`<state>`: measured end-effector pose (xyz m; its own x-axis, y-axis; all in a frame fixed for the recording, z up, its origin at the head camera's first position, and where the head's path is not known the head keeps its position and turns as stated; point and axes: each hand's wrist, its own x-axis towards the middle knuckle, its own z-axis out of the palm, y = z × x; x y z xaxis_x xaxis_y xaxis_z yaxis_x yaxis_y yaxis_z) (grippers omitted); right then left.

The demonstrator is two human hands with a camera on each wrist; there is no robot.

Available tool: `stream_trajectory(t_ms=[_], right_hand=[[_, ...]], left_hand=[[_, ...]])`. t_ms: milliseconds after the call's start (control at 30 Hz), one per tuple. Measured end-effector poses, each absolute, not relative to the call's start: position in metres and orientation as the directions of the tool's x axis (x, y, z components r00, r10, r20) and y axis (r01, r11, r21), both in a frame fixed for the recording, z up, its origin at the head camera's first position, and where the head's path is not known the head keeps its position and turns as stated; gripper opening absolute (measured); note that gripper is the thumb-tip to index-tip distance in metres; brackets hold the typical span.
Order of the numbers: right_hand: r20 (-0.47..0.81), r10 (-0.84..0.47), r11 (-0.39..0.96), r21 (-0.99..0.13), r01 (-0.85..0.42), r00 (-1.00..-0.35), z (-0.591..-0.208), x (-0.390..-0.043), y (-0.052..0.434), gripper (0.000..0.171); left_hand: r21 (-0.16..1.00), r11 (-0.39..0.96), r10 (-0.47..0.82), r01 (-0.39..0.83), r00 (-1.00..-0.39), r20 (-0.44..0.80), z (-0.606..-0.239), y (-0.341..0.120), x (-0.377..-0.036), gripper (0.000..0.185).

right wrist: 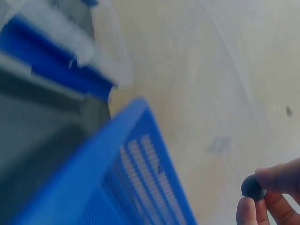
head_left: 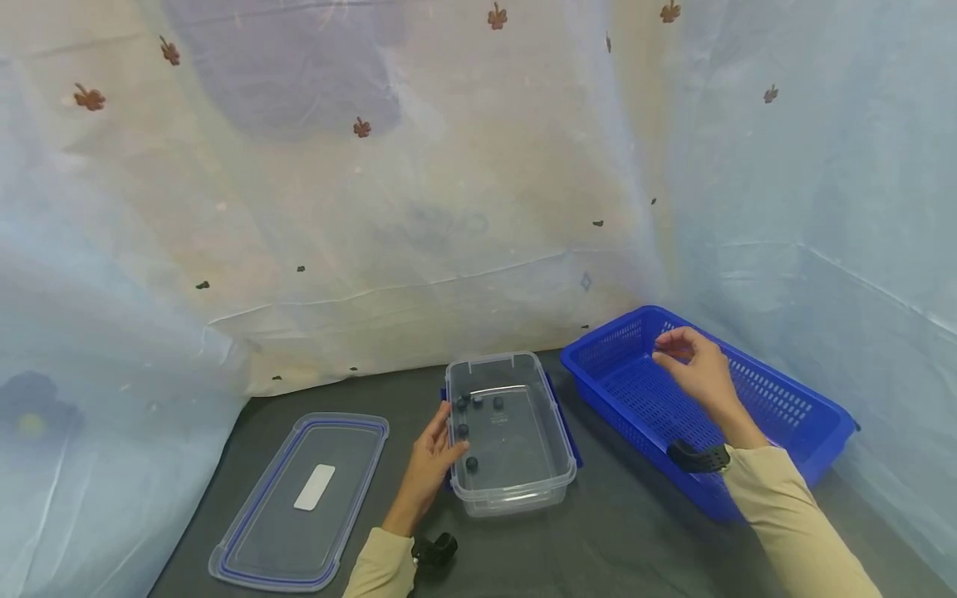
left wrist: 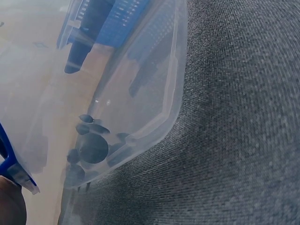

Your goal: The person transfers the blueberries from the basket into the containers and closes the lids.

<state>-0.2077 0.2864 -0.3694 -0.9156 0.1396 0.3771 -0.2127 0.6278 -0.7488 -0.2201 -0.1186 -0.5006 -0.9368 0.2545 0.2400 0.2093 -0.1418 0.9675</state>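
Observation:
A clear plastic box (head_left: 557, 461) stands on the dark table with several small dark balls (head_left: 472, 464) on its floor. My left hand (head_left: 434, 461) holds the box's left wall, thumb at the rim. The left wrist view looks through that wall (left wrist: 154, 108) at the dark balls (left wrist: 92, 147) inside. My right hand (head_left: 691, 365) hovers above the blue slotted basket (head_left: 792, 407) at the right. In the right wrist view its fingertips (right wrist: 267, 190) pinch one small dark ball (right wrist: 252, 187) over the basket (right wrist: 117, 183).
The box's clear lid (head_left: 302, 498) with a blue seal and white label lies flat at the left. Pale cloth with leaf prints (head_left: 411, 208) hangs behind and to both sides. Dark table surface (head_left: 613, 540) shows in front of the box.

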Motion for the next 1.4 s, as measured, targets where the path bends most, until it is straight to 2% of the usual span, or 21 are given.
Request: stream_trajectory(t_ms=[400,567,767,867,1100,1233,1400], right_hand=[[0.296,-0.019,0.405,-0.871,-0.278,-0.955,-0.362,-0.229,0.218,0.024],[0.283,-0.075,0.250,-0.923,-0.292,-0.956,-0.369,-0.242,0.188,0.017],[0.252,-0.099,0.095,-0.961,-0.261,-0.963,-0.378,-0.255,0.157,0.019],[0.227,-0.107,0.088,-0.968,-0.236,-0.968,-0.383,-0.260,0.144,0.022],[0.140,-0.142,0.167,-0.972,-0.163,-0.980,-0.400,-0.271,0.118,0.022],[0.072,-0.160,0.147,-0.985,-0.096,-0.985,-0.412,-0.276,0.107,0.020],[0.050,-0.200,0.085,-0.994,-0.069,-0.979,-0.422,-0.280,0.097,0.022]], left_hand=[[0.966,-0.144,0.254,0.214,-0.935,0.246,-0.501,-0.118,-0.220,0.074],[0.964,-0.143,0.255,0.222,-0.933,0.253,-0.501,-0.118,-0.221,0.074],[0.965,-0.148,0.256,0.215,-0.935,0.247,-0.499,-0.118,-0.221,0.075],[0.967,-0.144,0.255,0.210,-0.936,0.241,-0.499,-0.118,-0.221,0.075],[0.969,-0.132,0.245,0.208,-0.941,0.235,-0.498,-0.118,-0.221,0.074],[0.968,-0.133,0.240,0.211,-0.941,0.238,-0.499,-0.118,-0.221,0.073],[0.967,-0.143,0.237,0.209,-0.942,0.238,-0.500,-0.117,-0.222,0.073]])
